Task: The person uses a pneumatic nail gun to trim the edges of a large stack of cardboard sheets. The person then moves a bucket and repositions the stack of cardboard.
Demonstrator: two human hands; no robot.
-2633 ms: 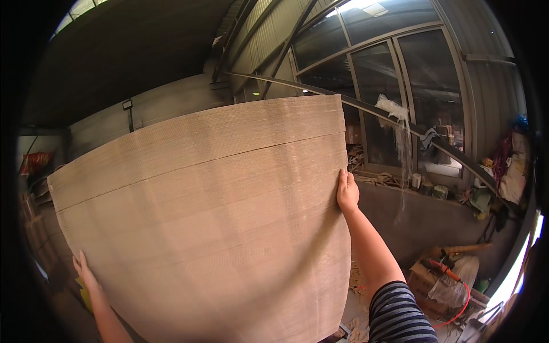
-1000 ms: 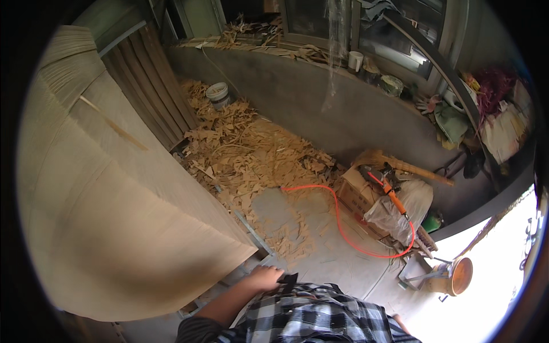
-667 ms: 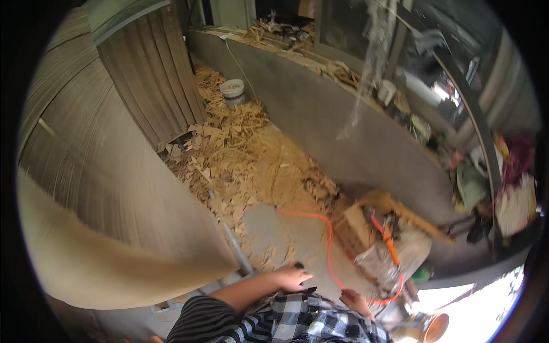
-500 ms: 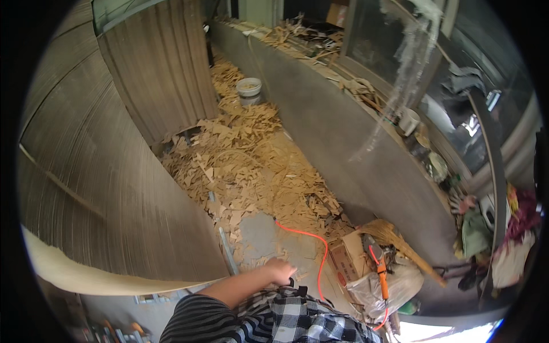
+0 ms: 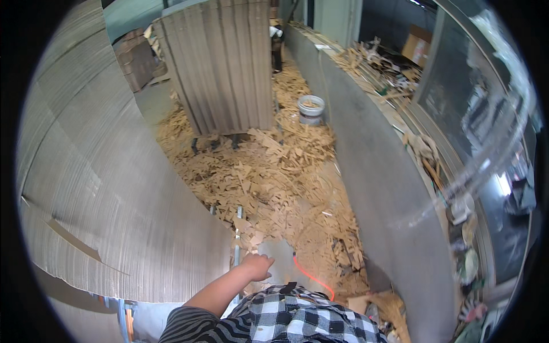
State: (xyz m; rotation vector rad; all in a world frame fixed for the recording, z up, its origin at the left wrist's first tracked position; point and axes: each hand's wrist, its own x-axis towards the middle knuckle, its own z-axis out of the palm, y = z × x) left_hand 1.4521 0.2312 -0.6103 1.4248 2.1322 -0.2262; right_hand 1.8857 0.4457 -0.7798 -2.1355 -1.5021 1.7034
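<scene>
My left hand point(image 5: 258, 267) hangs in front of my body with its fingers loosely bent and a little apart. Nothing shows in it. It is nearest to a tall stack of brown cardboard sheets point(image 5: 131, 211), whose layered edges fill the left side, and it does not appear to touch them. Below the hand, a thin pale metal rail point(image 5: 237, 251) runs along the floor beside the stack. A red-orange cord point(image 5: 311, 277) curves over the floor just right of the hand. My right hand is out of the picture.
Cardboard scraps point(image 5: 257, 166) cover much of the floor. Farther off stand another tall cardboard stack point(image 5: 223, 68) and a white bucket point(image 5: 310, 110). A low grey wall point(image 5: 372, 166) bounds the right side, with clutter along its ledge. A straw broom point(image 5: 392, 314) lies at lower right.
My view has swung up and leftward, so more of the far stack shows, and the orange tool at lower right has left view. My left hand has shifted toward the near stack.
</scene>
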